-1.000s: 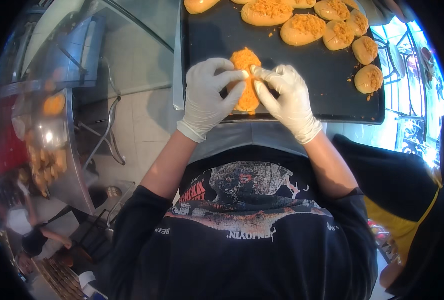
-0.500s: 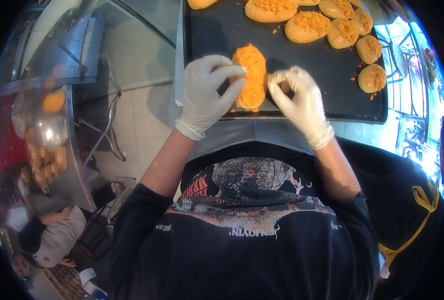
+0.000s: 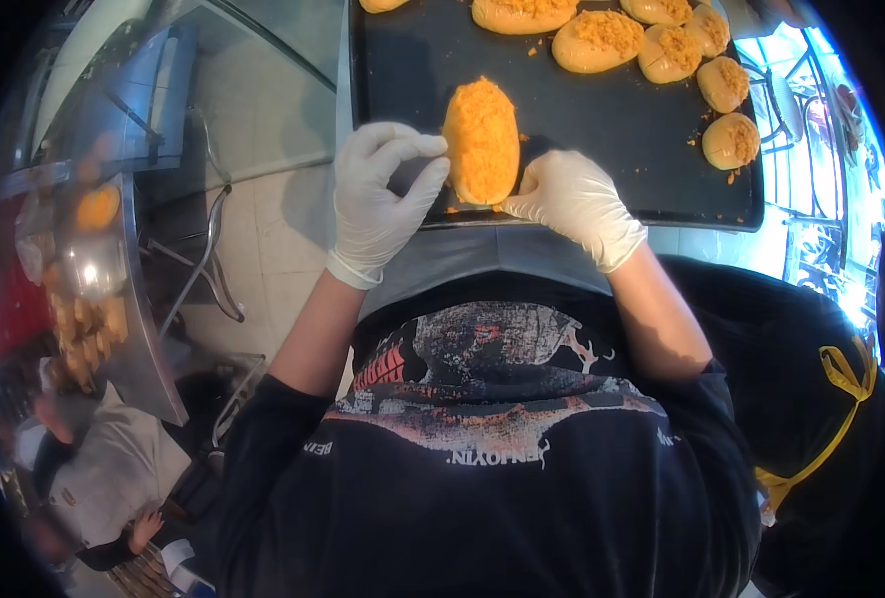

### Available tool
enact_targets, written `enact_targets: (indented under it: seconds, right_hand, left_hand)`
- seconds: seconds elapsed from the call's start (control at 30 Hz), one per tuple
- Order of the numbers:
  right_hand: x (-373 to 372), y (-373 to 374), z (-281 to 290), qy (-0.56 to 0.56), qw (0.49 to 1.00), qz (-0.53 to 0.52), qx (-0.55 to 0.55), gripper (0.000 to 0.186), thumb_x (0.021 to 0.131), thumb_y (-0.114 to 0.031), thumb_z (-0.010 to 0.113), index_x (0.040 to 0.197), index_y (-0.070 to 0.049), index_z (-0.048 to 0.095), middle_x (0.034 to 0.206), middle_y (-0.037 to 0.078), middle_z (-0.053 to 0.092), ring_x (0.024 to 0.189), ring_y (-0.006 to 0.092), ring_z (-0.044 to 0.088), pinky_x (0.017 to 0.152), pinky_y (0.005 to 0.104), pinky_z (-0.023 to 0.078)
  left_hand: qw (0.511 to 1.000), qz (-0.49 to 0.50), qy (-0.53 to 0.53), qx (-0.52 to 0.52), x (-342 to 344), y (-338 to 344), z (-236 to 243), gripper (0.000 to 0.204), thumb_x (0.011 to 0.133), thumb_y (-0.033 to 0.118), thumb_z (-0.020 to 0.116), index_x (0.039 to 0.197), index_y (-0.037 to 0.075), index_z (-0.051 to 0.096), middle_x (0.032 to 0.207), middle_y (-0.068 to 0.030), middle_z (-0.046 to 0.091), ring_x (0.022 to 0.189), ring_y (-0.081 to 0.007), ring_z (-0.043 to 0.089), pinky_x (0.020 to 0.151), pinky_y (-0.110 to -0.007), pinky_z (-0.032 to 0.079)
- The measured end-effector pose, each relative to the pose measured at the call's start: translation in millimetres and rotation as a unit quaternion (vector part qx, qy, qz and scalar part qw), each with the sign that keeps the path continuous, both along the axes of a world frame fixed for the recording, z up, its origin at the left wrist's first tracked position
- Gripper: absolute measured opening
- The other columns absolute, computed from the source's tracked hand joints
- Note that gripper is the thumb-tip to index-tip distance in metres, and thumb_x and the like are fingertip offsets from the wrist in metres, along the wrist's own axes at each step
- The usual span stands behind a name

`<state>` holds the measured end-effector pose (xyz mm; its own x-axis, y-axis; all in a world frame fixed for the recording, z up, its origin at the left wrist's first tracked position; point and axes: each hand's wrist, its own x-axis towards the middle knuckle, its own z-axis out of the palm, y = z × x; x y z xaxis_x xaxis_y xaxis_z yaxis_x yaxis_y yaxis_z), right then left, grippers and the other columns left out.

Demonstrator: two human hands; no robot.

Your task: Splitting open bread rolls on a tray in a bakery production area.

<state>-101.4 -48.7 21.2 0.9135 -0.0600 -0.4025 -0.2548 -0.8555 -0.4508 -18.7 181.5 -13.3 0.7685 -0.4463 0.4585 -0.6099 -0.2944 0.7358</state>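
Pale floor tiles (image 3: 273,224) extend at left, beside a metal-edged table (image 3: 145,349); bright light (image 3: 859,279) enters at far right.

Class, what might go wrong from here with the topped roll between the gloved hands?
Crumbly orange topping on the roll might drop, as crumbs lie on the black tray. The roll sits close to the tray's near edge, so a pull by the left hand or right hand might drag it over.

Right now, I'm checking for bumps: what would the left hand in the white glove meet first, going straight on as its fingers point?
The white-gloved left hand would first meet the left side of the elongated bun topped with orange shreds, though whether they touch is unclear.
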Motion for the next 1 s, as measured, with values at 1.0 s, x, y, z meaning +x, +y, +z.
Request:
enact_targets:
  seconds: [1.0]
  right_hand:
    - [-11.5,27.4,17.1,-0.318,0.926,-0.089,0.182,0.013,0.1,-0.014,0.073,0.103,-0.002,0.074,0.09,0.015,0.071,0.085,0.0334,0.068,0.079,0.0415,0.053]
  left_hand:
    - [0.9,-0.093,0.42,-0.074,-17.2,-26.0,35.1,0.02,0.102,0.013,0.075,0.111,-0.003,0.078,0.099,-0.0021,0.076,0.087,-0.0061,0.066,0.076,-0.024,0.053]
